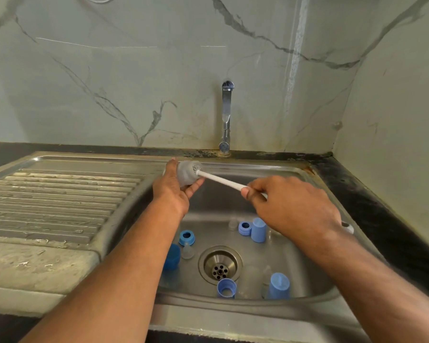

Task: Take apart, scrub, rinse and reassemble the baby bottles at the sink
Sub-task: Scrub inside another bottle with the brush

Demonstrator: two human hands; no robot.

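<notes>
The left hand [175, 188] wraps its fingers round a clear bottle [187, 175], held on its side over the far left part of the sink [315, 246], with the mouth facing right. The right hand [291, 203] pinches the white handle of a brush [222, 180], whose bristled head sits inside the bottle. So the brush runs from the right hand up and leftward into the bottle mouth, nearly in line with the bottle's long axis; the scrubbing stroke, as I judge it, is a push and pull along that line, perhaps with a twist. The right hand is the nearer to the camera, the left the farther, close under the tap [226, 117], which shows no water running.

In the basin around the drain [219, 264] lie the loose parts. I count three blue caps: one dark cap [172, 256] by the left forearm, one pale cap [258, 230] beyond the drain, one pale cap [279, 285] at the near right. Three blue rings: one ring [186, 238] at left, one ring [244, 227] touching the far cap, one ring [226, 288] at the near edge. Two clear teats show, one teat [188, 252] just under the left ring and a fainter teat [232, 224] at the back (hard to be sure of). Clear bottle bodies seem to lie near the front, but I cannot count them.
</notes>
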